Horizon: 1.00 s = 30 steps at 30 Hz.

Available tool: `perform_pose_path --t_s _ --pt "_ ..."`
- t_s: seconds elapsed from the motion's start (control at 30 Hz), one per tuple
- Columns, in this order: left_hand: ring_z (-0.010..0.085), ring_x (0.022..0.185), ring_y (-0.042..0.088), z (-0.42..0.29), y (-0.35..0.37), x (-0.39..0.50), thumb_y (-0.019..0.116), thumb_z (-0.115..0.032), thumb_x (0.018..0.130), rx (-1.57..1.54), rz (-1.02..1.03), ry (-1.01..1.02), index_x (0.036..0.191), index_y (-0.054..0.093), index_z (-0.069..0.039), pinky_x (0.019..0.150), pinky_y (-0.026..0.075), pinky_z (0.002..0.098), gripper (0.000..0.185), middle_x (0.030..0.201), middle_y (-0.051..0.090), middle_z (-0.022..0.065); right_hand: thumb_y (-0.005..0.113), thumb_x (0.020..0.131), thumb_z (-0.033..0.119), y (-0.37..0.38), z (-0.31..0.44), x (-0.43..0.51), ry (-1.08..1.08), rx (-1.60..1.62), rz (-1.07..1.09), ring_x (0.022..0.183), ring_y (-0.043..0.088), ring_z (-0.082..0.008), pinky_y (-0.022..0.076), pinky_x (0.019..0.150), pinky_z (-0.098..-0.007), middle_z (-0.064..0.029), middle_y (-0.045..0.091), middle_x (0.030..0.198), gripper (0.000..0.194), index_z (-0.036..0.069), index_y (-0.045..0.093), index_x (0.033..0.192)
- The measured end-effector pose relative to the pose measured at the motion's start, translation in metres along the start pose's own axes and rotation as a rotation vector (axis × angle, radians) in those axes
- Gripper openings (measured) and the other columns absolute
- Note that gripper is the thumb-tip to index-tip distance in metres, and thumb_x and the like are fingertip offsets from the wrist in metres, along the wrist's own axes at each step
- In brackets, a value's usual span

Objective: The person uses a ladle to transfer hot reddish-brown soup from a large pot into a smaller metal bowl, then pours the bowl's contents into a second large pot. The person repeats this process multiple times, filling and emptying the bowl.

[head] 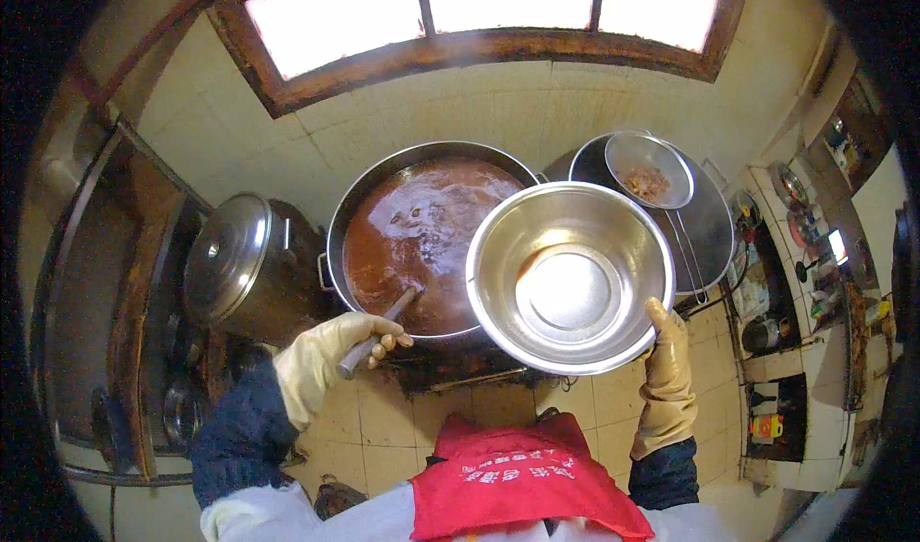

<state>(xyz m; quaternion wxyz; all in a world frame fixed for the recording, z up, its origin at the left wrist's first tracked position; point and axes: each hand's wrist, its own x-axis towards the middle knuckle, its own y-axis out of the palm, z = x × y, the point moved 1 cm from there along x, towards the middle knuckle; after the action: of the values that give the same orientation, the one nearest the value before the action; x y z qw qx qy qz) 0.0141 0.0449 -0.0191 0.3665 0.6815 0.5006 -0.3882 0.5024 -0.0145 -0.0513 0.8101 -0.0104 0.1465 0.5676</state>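
Note:
My left hand (338, 355), in a pale rubber glove, grips a handle (359, 355) that slants down into the reddish-brown liquid (402, 254). The tool's lower end is hidden in that liquid. A large metal stockpot (336, 233) holds it, with pale foam or sheen on the surface. My right hand (665, 355), gloved too, grasps the rim of a wide stainless steel bowl (496, 283). Tilted towards me, the bowl overlaps the stockpot's right side. Inside it only a brownish streak shows beside the bright bottom.
A mesh strainer (679, 172) with brown bits (645, 182) rests across a second large pot (719, 247) at the right. Left of the stockpot stands a lidded pot (230, 262). Behind them is a tiled wall (431, 103) below a window. Shelves (790, 369) with kitchenware line the right side.

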Motion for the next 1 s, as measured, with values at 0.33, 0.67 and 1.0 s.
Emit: perform_pose_path --t_s 0.33,0.67,1.0 --pt "0.0087 0.051 0.063 0.030 0.015 -0.092 0.065 -0.018 0.106 -0.429 0.075 0.175 0.115 0.070 0.006 0.045 0.054 0.0206 0.027 0.071 0.067 0.0004 0.073 0.098 0.038 0.001 0.003 0.009 -0.054 0.024 0.021 0.093 0.067 -0.0166 0.0515 0.086 -0.0305 -0.0066 0.074 0.106 0.045 0.000 0.072 0.120" --pt "0.0125 0.043 0.054 0.018 0.024 -0.129 0.047 -0.027 0.112 -0.526 0.123 0.357 0.121 0.067 0.010 0.039 0.045 0.0289 0.043 0.066 0.063 0.0013 0.070 0.101 0.031 0.007 0.011 0.019 -0.077 0.062 0.079 0.077 0.064 -0.0108 0.0479 0.068 -0.0251 -0.0027 0.073 0.094 0.034 0.001 0.074 0.114" --pt "0.0086 0.035 0.046 0.002 0.064 -0.186 0.053 -0.023 0.110 -0.247 -0.075 0.523 0.109 0.071 0.009 0.031 0.037 0.0246 0.037 0.058 0.058 -0.0012 0.074 0.099 0.035 0.031 0.000 0.016 -0.061 0.083 0.027 0.048 0.054 -0.0118 0.0411 0.043 -0.0242 -0.0031 0.066 0.071 0.034 0.001 0.071 0.105"
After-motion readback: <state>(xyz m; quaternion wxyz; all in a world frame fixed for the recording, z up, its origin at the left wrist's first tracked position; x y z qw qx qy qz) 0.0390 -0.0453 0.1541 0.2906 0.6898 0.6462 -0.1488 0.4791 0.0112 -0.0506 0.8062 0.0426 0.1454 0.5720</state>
